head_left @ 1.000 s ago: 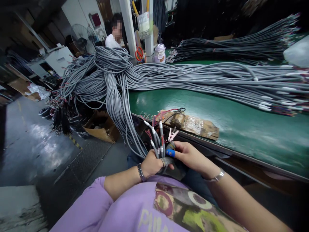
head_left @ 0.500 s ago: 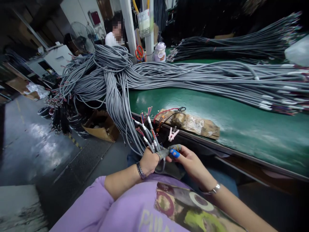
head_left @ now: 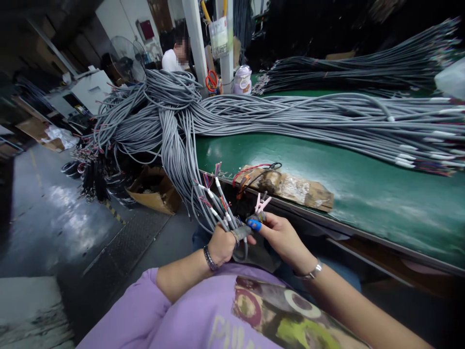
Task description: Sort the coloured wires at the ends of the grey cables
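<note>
Several grey cables (head_left: 220, 209) with white-wrapped ends and fanned coloured wires rise out of my left hand (head_left: 225, 242), which is closed around them. Grey covers sit on its fingers. My right hand (head_left: 271, 230), with blue tape on the thumb and a grey cover on a finger, is pinched just right of the left hand's fingertips. What lies in that pinch is too small to make out. Beyond it, a pink clothespin (head_left: 260, 203) stands at the bench edge, by a wooden board (head_left: 308, 192) wrapped in clear tape with red and black wires.
A thick bundle of grey cables (head_left: 290, 114) runs along the green bench (head_left: 363, 194) and drapes over its left end. Black cables (head_left: 345, 72) lie at the back. A cardboard box (head_left: 154, 194) is on the floor at left. A person (head_left: 171, 60) sits behind the post.
My right hand has shifted slightly up and left, its fingertips nearer the clothespin. The cable ends in my left hand have swung a little left. The whole view has moved slightly.
</note>
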`<state>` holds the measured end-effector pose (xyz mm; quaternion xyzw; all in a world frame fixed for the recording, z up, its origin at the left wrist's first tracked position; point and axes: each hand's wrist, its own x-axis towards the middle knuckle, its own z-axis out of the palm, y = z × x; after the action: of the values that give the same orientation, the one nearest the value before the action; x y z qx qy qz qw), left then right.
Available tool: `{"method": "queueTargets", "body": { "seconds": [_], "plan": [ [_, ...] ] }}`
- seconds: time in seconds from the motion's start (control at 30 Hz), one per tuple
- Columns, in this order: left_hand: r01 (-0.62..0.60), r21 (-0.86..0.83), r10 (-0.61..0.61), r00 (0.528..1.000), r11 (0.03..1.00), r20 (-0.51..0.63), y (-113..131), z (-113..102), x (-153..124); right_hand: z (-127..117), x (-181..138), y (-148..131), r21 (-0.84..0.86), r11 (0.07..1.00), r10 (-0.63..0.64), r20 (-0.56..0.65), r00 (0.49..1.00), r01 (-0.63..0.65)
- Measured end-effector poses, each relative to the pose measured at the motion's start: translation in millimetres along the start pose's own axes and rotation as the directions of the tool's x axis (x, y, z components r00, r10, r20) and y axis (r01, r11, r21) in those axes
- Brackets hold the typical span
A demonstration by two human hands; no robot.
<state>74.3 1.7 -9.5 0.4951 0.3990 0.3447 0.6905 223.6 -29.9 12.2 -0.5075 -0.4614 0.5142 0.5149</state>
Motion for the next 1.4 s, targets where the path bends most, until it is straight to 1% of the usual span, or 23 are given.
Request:
{"method": "queueTargets", "body": {
  "seconds": [0.13,0.2,0.3,0.4,0.47,0.53,0.6,0.67,0.73,0.8,0.87,0.97,1.17,1.3,1.4],
  "plan": [
    [0.037,-0.094,-0.044,0.996,0.995,-0.072,3.3,6.4,-2.0,1.7,-0.9,1.9,0.112,0.993,0.043,-0.004,0.999,-0.042],
    [0.030,-0.119,-0.041,0.995,0.992,-0.096,4.2,7.6,-2.3,2.6,-1.6,1.4,0.142,0.989,0.045,-0.018,0.999,-0.042],
    [0.016,-0.130,-0.030,0.994,0.991,-0.105,4.6,7.7,-1.9,4.6,-2.6,0.0,0.168,0.985,0.042,-0.030,0.999,-0.037],
    [0.036,-0.147,-0.053,0.992,0.989,-0.112,7.0,8.0,-1.5,4.5,-3.6,3.0,0.180,0.983,0.045,-0.016,0.999,-0.041],
    [0.051,-0.182,-0.072,0.991,0.982,-0.109,10.5,8.6,-1.3,1.5,-3.4,9.0,0.188,0.981,0.055,-0.030,0.998,-0.049],
    [0.067,-0.233,-0.091,0.992,0.970,-0.092,15.1,8.9,-1.1,-3.9,-1.0,16.5,0.241,0.969,0.080,-0.079,0.994,-0.059],
    [0.087,-0.276,-0.105,0.993,0.957,-0.049,20.2,8.7,-0.7,-10.6,4.2,22.5,0.355,0.931,0.133,-0.107,0.985,-0.087],
    [0.117,-0.300,-0.116,0.993,0.947,0.019,25.1,8.3,-0.1,-16.2,11.4,24.3,0.459,0.875,0.205,-0.063,0.977,-0.154],
    [0.156,-0.298,-0.130,0.986,0.942,0.104,29.2,8.8,0.8,-19.0,18.8,21.8,0.507,0.833,0.255,0.006,0.967,-0.223],
    [0.194,-0.287,-0.151,0.975,0.938,0.165,32.2,10.6,1.9,-18.4,24.3,16.7,0.526,0.817,0.253,0.040,0.967,-0.235],
    [0.218,-0.274,-0.167,0.966,0.937,0.197,34.0,13.1,3.4,-15.7,27.4,11.7,0.545,0.814,0.211,0.045,0.976,-0.201],
    [0.231,-0.274,-0.178,0.962,0.933,0.206,34.6,16.4,6.7,-11.5,29.4,8.4,0.601,0.781,0.174,0.047,0.984,-0.167],
    [0.266,-0.246,-0.213,0.951,0.932,0.222,30.8,16.8,15.7,-10.9,33.7,14.6,0.709,0.691,0.181,0.019,0.983,-0.141],
    [0.286,-0.232,-0.241,0.949,0.930,0.204,28.1,16.2,19.0,-11.6,34.6,18.0,0.733,0.667,0.140,0.055,0.989,-0.135],
    [0.303,-0.246,-0.260,0.946,0.921,0.191,27.5,16.8,19.0,-10.7,34.4,18.9,0.739,0.658,0.133,0.069,0.989,-0.140]
  ]
}}
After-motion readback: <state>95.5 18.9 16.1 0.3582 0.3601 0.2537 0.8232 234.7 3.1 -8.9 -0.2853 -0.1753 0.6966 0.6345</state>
